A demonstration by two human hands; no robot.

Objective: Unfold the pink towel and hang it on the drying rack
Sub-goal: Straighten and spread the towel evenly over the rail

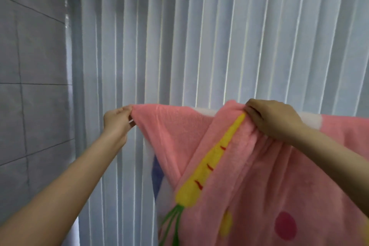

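Both hands are raised at the same height, each gripping the top edge of the fluffy pink towel (229, 166). The left hand (117, 120) pinches the towel's left corner between thumb and curled fingers, with a small white tag or loop showing just at the fingertips. The right hand (271, 120) lies knuckles-up over a bunched fold further along the edge, its fingers curled down into the gathered cloth. Between the two hands the top edge runs nearly level and taut, and the towel hangs down from it out of the bottom of the view, continuing past the right hand to the right border. It is only partly spread: one layer crosses diagonally over another below the right hand. Printed on that fold is a long yellow carrot (209, 162) with short red dashes and green stalks, and lower right sits a dark pink dot (284, 225). White and blue patches show along the towel's left hanging edge and a white band along the top edge near the right hand.

No drying rack can be made out. Directly behind the towel hang pale grey vertical blinds (199, 36), backlit, filling most of the view. To the left stands a grey tiled wall (30, 66) with dark grout lines.
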